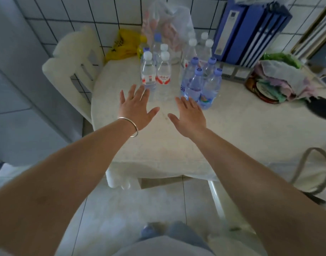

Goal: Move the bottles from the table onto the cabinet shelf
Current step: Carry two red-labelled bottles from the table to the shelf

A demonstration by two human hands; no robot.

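Both arms reach out over the table (177,145). The left hand (138,106) and right hand (189,117) are spread flat, palms down, holding nothing, with bare tabletop around them to the near edge. At 12 o'clock, just beyond the fingertips, stand the bottles (163,71): white-capped ones at 11, blue-capped ones at 1, all holding clear liquid. Behind them more bottles blur into a plastic bag (169,21). Blue binders (250,32) stand at 2 o'clock.

Blue-capped bottles (193,85): roughly six; white-capped bottles (164,71): roughly seven; binders (250,32): three.
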